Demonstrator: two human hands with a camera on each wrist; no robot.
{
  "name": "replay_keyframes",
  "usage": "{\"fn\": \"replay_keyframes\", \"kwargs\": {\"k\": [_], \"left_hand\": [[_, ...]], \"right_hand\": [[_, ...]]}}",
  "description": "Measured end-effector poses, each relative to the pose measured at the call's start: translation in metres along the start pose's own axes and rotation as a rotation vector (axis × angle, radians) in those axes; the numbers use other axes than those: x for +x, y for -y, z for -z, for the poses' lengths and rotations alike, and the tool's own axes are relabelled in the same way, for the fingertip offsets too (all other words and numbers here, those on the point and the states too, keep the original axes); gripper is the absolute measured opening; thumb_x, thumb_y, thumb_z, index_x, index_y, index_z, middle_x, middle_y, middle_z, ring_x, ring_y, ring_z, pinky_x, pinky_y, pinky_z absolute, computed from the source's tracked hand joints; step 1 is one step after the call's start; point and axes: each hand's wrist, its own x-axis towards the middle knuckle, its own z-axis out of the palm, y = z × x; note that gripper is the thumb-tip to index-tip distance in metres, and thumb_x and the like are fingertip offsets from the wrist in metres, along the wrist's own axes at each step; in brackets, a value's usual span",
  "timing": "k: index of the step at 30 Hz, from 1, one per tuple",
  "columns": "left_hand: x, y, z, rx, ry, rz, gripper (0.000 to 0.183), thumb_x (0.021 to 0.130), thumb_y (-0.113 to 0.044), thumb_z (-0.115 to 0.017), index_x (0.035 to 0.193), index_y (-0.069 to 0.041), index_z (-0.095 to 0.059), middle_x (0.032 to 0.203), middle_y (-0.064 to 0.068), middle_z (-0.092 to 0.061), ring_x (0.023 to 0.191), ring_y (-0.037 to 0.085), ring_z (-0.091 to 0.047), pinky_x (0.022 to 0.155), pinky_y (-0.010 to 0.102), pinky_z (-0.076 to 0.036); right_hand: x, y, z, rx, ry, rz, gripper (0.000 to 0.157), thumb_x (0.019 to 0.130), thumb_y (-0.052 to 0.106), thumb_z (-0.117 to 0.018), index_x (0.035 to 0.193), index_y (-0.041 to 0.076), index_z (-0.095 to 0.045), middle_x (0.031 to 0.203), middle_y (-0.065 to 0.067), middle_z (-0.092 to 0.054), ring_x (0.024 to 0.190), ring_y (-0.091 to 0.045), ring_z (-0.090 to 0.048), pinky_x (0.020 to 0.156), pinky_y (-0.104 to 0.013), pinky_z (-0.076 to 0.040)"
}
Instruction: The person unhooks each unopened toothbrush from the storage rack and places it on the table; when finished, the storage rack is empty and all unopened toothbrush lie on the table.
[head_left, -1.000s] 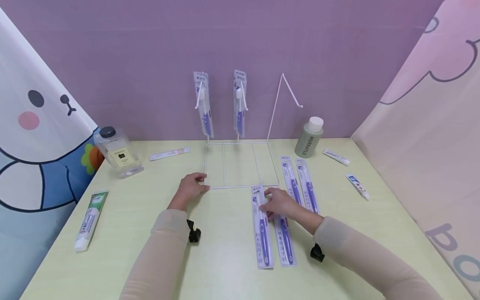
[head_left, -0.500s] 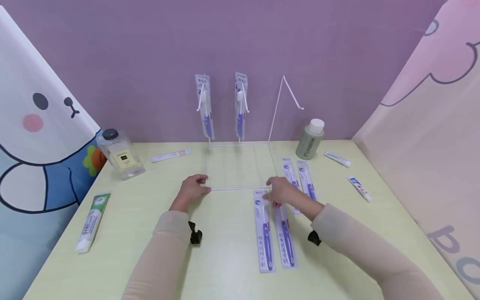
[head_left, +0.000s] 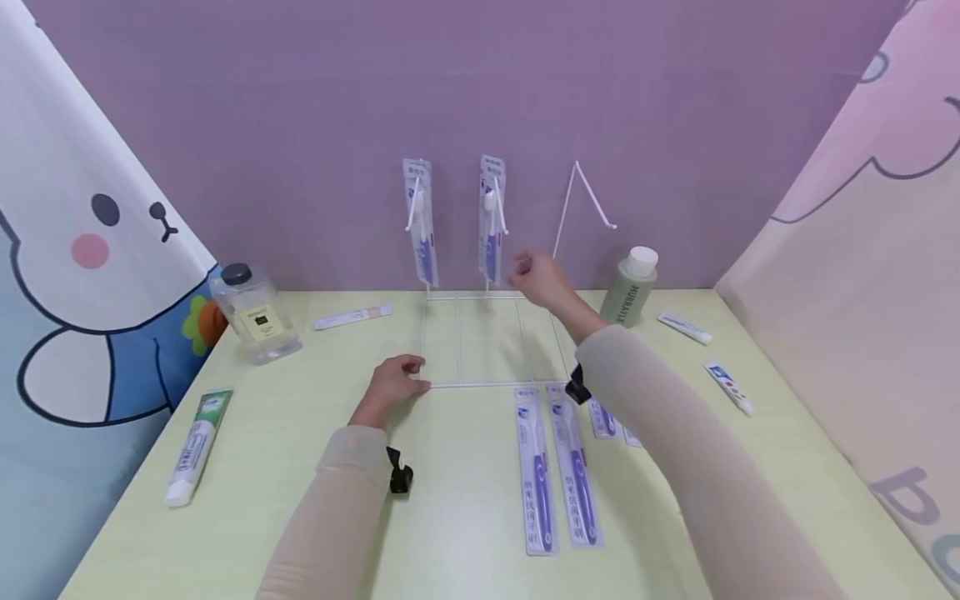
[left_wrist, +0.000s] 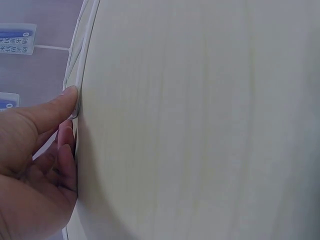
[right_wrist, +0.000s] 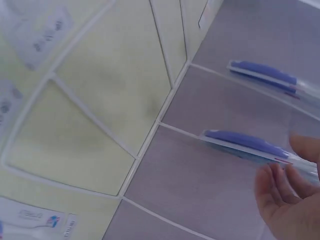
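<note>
In the head view my left hand (head_left: 392, 385) grips the front left corner of a white wire rack (head_left: 480, 385), thumb on the wire. My right hand (head_left: 542, 279) is raised over the rack's back edge, fingers loosely bent and holding nothing. Just left of it, a packaged purple toothbrush (head_left: 491, 225) hangs on the middle hook; the right wrist view shows the fingertips close to its pack (right_wrist: 245, 142). Another packaged toothbrush (head_left: 422, 225) hangs on the left hook. The right hook (head_left: 592, 193) bears nothing. Two packaged toothbrushes, left (head_left: 537, 475) and right (head_left: 576, 471), lie before the rack.
More toothbrush packs (head_left: 602, 421) lie partly hidden under the right forearm. A green bottle (head_left: 630, 287) stands behind that arm, with two small tubes (head_left: 684, 327) farther right. Leftward are a clear bottle (head_left: 258, 321), a slim carton (head_left: 352, 317) and a toothpaste tube (head_left: 198, 450).
My right hand has let go of the left lying toothbrush pack and risen from the table to beside the middle hanging pack. My left hand stays at the rack's corner.
</note>
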Motion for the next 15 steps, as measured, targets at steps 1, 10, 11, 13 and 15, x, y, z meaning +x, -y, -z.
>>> {"fn": "replay_keyframes", "kwargs": {"k": [1, 10, 11, 13, 15], "left_hand": [[0.000, 0.000, 0.000, 0.002, 0.001, 0.003, 0.044, 0.079, -0.013, -0.070, 0.121, -0.008, -0.056, 0.113, 0.008, -0.054, 0.105, 0.025, -0.047, 0.093, 0.040, -0.036], [-0.004, -0.003, 0.000, 0.008, -0.008, 0.011, 0.044, 0.079, -0.013, -0.070, 0.121, -0.009, -0.056, 0.113, 0.008, -0.055, 0.105, 0.025, -0.047, 0.093, 0.040, -0.036], [-0.003, -0.003, 0.000, 0.011, -0.011, 0.008, 0.044, 0.079, -0.013, -0.070, 0.121, -0.010, -0.056, 0.113, 0.008, -0.055, 0.105, 0.025, -0.047, 0.093, 0.040, -0.036], [-0.004, -0.004, -0.001, 0.010, -0.013, 0.004, 0.044, 0.079, -0.012, -0.070, 0.121, -0.009, -0.056, 0.112, 0.008, -0.055, 0.105, 0.025, -0.047, 0.092, 0.040, -0.036], [-0.006, -0.006, -0.001, 0.012, -0.017, 0.004, 0.043, 0.079, -0.012, -0.070, 0.120, -0.009, -0.056, 0.112, 0.008, -0.055, 0.104, 0.025, -0.047, 0.092, 0.040, -0.037]], "right_hand": [[0.007, 0.003, -0.002, 0.011, -0.043, 0.018, 0.046, 0.083, 0.013, -0.064, 0.125, 0.004, -0.047, 0.111, -0.011, -0.056, 0.098, -0.023, -0.053, 0.081, -0.033, -0.045], [0.050, 0.033, -0.010, 0.135, -0.333, 0.118, 0.040, 0.083, 0.008, -0.063, 0.120, 0.005, -0.046, 0.103, -0.007, -0.057, 0.092, -0.018, -0.053, 0.078, -0.025, -0.045], [0.051, 0.035, -0.010, 0.126, -0.352, 0.128, 0.039, 0.083, 0.008, -0.063, 0.118, 0.005, -0.047, 0.101, -0.007, -0.058, 0.089, -0.018, -0.054, 0.076, -0.025, -0.046], [0.053, 0.040, -0.010, 0.109, -0.372, 0.122, 0.038, 0.084, 0.009, -0.063, 0.118, 0.006, -0.047, 0.100, -0.006, -0.059, 0.088, -0.018, -0.055, 0.076, -0.025, -0.046], [0.054, 0.042, -0.011, 0.086, -0.387, 0.109, 0.036, 0.085, 0.011, -0.061, 0.118, 0.008, -0.048, 0.100, -0.004, -0.060, 0.088, -0.017, -0.056, 0.076, -0.025, -0.046]]}}
